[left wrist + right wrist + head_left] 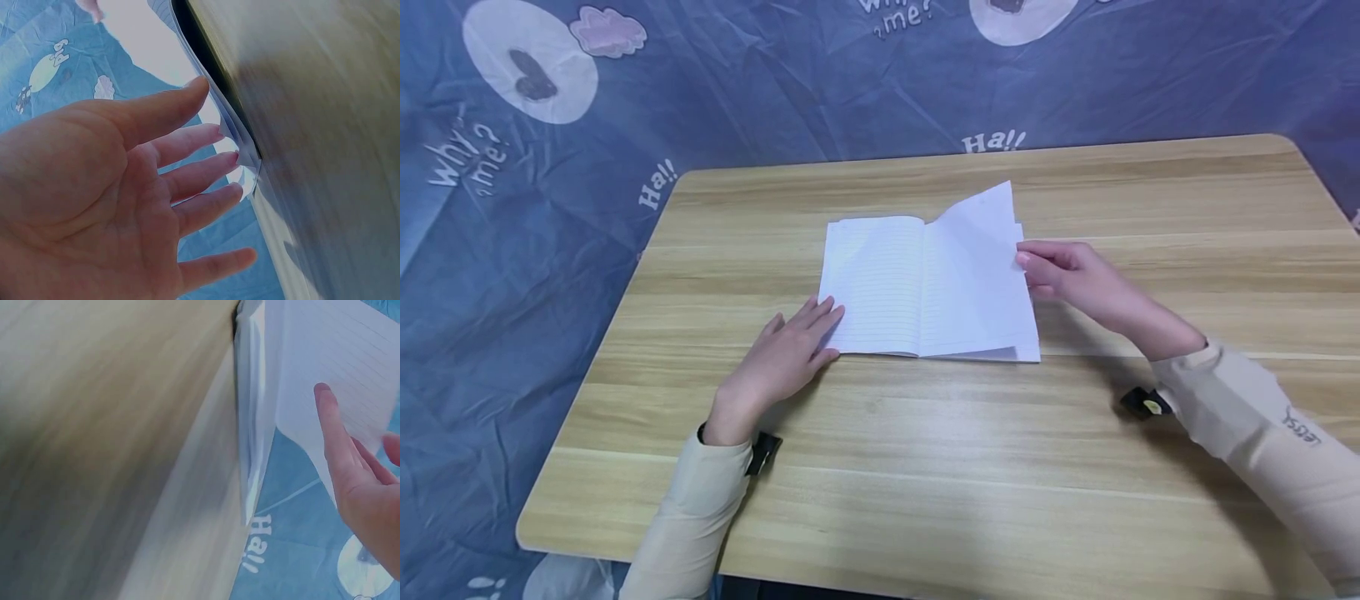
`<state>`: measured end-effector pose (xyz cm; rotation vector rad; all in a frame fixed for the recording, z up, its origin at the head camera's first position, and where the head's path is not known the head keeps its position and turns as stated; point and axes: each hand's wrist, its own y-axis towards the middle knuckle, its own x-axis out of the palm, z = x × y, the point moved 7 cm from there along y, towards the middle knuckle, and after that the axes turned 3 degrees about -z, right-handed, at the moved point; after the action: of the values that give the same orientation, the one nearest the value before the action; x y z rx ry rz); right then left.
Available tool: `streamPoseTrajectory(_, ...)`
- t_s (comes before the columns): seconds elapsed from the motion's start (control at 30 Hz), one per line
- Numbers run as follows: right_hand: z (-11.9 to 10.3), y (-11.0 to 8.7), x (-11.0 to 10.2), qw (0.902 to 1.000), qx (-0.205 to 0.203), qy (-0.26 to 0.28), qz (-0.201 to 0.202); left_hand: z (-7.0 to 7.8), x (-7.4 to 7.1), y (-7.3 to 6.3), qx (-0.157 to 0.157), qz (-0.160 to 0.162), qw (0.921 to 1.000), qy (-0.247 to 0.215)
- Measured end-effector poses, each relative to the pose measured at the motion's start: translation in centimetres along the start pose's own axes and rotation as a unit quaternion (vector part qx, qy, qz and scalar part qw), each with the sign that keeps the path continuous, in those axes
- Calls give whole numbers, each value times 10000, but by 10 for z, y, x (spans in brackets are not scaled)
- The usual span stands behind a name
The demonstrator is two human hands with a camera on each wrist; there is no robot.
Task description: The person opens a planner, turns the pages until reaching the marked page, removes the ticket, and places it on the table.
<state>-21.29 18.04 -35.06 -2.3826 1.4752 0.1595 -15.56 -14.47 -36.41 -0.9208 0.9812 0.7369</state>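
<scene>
I have one lined notebook (925, 287) lying open in the middle of the frame, on the light wooden desk (970, 467), and I am in the middle of turning a leaf. My right hand (1067, 275), right of centre in the head view, pinches the outer edge of a single page (981, 242) between thumb and fingers; that page stands lifted and tilted above the right-hand stack, its top corner pointing toward the upper middle of the frame. In the right wrist view the same page shows its ruled lines beside my fingertips (328, 419), with the stack of leaves below it. My left hand (786, 354) lies flat at the lower left corner of the notebook, fingers straight and relaxed, gripping nothing, their tips touching the left page to steady it; the left wrist view shows the open palm with the fingertips (215, 134) up against the paper edges. As I judge it, the step in hand is the page turn itself, and the next move calls for carrying the lifted leaf over the spine toward the left while my left hand keeps the notebook from sliding. Counted: one notebook, one page raised, two hands, one desk, and a blue printed cloth (512, 250) behind and around it.
</scene>
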Motion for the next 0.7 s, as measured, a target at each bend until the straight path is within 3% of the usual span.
streamPoseTrajectory(0.27,-20,10,22,9934,-822,619,-512,0,1,0,-15,-30,10000,-29)
streamPoseTrajectory(0.57,-27,24,50,9839,-1317,413,-1134,-1,1,1,-28,-23,10000,2)
streamPoseTrajectory(0.7,-30,29,62,9797,-1528,36,-1297,-2,0,0,-25,29,10000,3)
